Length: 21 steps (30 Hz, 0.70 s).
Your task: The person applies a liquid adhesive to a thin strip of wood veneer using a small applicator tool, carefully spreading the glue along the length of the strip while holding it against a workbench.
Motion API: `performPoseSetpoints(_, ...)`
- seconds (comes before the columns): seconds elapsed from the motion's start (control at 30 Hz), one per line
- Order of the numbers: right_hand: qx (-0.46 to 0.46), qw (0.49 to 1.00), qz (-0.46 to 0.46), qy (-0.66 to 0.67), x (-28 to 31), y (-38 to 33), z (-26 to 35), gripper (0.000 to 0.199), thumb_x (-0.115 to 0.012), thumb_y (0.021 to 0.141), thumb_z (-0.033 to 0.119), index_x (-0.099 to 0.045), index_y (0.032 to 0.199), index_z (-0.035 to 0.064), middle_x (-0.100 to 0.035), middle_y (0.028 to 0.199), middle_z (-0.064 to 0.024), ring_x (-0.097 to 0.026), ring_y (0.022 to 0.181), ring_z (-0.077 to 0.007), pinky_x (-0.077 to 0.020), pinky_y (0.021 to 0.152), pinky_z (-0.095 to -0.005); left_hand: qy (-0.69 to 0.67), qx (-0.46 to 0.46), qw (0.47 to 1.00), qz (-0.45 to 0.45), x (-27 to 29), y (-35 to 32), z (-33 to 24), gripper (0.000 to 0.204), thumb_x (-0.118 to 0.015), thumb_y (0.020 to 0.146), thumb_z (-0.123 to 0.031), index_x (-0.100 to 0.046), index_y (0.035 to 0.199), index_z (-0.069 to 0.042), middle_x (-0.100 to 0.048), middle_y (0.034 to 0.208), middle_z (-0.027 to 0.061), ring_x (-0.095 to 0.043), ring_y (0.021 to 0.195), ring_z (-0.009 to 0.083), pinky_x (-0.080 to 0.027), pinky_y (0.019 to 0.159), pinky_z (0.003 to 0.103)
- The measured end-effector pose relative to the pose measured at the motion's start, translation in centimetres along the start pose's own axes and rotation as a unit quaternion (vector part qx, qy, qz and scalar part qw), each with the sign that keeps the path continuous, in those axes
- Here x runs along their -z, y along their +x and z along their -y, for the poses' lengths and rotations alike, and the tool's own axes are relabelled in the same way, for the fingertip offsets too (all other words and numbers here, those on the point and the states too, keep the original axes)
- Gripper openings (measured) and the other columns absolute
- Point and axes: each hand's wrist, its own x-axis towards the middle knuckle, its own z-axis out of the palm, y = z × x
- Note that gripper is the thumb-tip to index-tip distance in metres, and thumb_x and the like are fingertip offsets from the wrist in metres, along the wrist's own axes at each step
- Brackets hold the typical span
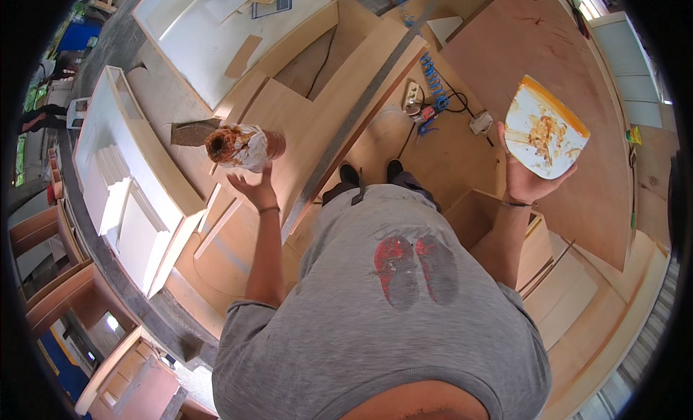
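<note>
My left hand (254, 192) is open, its fingers spread beside a can (274, 145) on the wooden panel. White and brown crusted material coats the can's upper part, and I cannot tell whether the fingers touch it. A dark, rough flat strip (189, 133) lies beyond the can. Out to the right, my right hand (530, 182) grips a white flat piece (516, 120) with rounded corners and an orange edge. Orange-brown paste is smeared across its face. The fingers behind it are mostly hidden.
Between the wooden panels lie a coiled blue air hose (433, 77), a power strip (413, 97) and cords near my feet. A large brown panel (534, 52) stands at the right. White-faced cabinet parts (137, 196) lie left. An open wooden box (476, 214) is by my right forearm.
</note>
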Motion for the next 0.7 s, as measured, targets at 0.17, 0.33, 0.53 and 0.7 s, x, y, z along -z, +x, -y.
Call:
performPoseSetpoints(0.17, 0.025, 0.996, -0.080, -0.040, -0.6, 0.1, -0.2, 0.082, -0.063, 0.077, 0.059, -0.031, 0.146, 0.0260, -0.025, 0.153, -0.0035, -0.017, 0.142, -0.0336, -0.0055, 0.106, -0.0753, 0.273, -0.153, 0.934, 0.169, 1.4, -7.5, 1.8, 0.090, -0.076, 0.077, -0.040, -0.029, 0.138, 0.006, -0.039, 0.134, 0.0238, -0.036, 0.126, 0.0390, -0.034, 0.103, 0.045)
performPoseSetpoints(0.33, -0.003, 0.999, -0.023, 0.022, 0.4, 0.0, 0.0, 0.083, -0.063, 0.077, 0.060, -0.031, 0.146, 0.0267, -0.025, 0.154, -0.0039, -0.017, 0.142, -0.0345, -0.0062, 0.105, -0.0756, 0.367, -0.101, 0.806, 0.453, -2.2, -5.8, 1.1, 0.069, -0.064, 0.085, -0.039, -0.036, 0.141, -0.010, -0.048, 0.129, 0.0204, -0.050, 0.115, 0.0381, -0.044, 0.093, 0.044)
performPoseSetpoints(0.53, 0.015, 0.998, -0.053, -0.005, 0.5, -0.5, 0.6, 0.084, -0.056, 0.078, 0.066, -0.029, 0.147, 0.0269, -0.023, 0.155, -0.0040, -0.018, 0.142, -0.0351, -0.0073, 0.105, -0.0755, 0.353, -0.170, 0.785, 0.480, 1.0, -4.4, 4.5, 0.052, -0.056, 0.089, -0.028, -0.042, 0.139, -0.019, -0.054, 0.119, 0.0165, -0.060, 0.100, 0.0372, -0.051, 0.080, 0.046)
performPoseSetpoints(0.7, 0.005, 0.999, -0.053, -0.008, 0.7, -0.5, 0.4, 0.086, -0.054, 0.078, 0.069, -0.027, 0.147, 0.0270, -0.022, 0.155, -0.0046, -0.018, 0.142, -0.0355, -0.0074, 0.105, -0.0751, 0.371, -0.129, 0.780, 0.487, 4.0, -5.1, 3.2, 0.053, -0.059, 0.086, -0.026, -0.046, 0.137, -0.020, -0.056, 0.113, 0.0160, -0.059, 0.099, 0.0360, -0.050, 0.080, 0.045)
